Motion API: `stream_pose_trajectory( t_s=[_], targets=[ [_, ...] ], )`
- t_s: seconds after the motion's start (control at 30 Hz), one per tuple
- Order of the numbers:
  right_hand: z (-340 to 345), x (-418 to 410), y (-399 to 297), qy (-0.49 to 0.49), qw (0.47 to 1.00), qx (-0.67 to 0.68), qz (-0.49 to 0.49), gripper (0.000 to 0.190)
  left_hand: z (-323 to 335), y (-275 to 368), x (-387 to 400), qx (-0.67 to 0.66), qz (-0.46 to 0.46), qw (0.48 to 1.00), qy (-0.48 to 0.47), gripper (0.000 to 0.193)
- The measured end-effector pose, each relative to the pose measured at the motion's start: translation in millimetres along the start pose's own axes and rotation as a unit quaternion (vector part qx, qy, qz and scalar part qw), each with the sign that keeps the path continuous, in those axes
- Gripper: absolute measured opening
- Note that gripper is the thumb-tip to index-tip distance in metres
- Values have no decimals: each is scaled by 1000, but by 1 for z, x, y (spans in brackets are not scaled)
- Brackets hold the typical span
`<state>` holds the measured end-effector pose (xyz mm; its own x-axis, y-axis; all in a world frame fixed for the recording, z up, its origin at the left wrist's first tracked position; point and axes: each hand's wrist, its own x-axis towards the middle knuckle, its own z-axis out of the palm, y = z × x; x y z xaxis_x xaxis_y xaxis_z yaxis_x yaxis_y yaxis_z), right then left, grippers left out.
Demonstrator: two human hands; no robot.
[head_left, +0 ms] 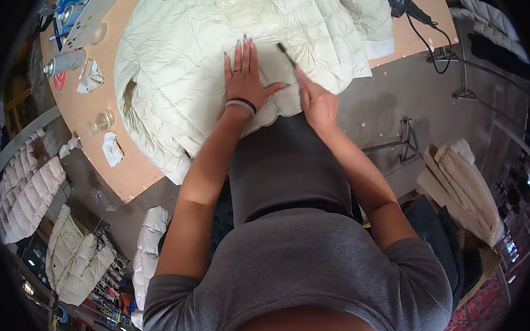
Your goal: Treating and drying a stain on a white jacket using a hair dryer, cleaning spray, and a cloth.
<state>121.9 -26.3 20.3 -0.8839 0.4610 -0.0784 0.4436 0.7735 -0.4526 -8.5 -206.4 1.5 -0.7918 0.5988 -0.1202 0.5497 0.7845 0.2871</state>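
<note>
A cream quilted puffer jacket point(176, 64) lies spread on the table, its lower edge hanging over the side nearest me. My left hand point(246, 78) rests flat on the jacket with its fingers apart, a dark band and a light band round the wrist. In my right hand point(319, 101) is a small dark brush point(286, 54), its head over the jacket fabric to the right of my left fingers. Around the brush the fabric looks shiny and wet. Whether the bristles touch the cloth cannot be told.
On the tan table point(136, 177) at left are a spray can point(65, 62), a glass jar point(102, 122), crumpled white paper point(113, 149) and more bottles. A black hair dryer point(400, 3) with a cord lies at the upper right. Racks with puffer jackets point(29, 190) stand around.
</note>
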Motion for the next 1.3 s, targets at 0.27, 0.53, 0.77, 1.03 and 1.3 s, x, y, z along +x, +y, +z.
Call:
stream_pose_trajectory(
  t_s=[0.27,0.53,0.77,1.03,1.3],
  targets=[
    [8,-17,10,19,999,-12,27,46,1,1,0,-12,-9,1000,-4,134],
    [17,-29,11,84,996,7,2,43,9,0,0,22,-6,1000,9,136],
    [6,-39,-2,47,999,11,-24,37,17,-4,2,13,16,998,51,137],
    [5,-49,-4,33,995,-22,-91,36,18,-3,3,3,16,998,54,137],
    [25,-57,5,86,993,-10,-82,39,18,-4,2,4,18,998,54,136]
  ],
)
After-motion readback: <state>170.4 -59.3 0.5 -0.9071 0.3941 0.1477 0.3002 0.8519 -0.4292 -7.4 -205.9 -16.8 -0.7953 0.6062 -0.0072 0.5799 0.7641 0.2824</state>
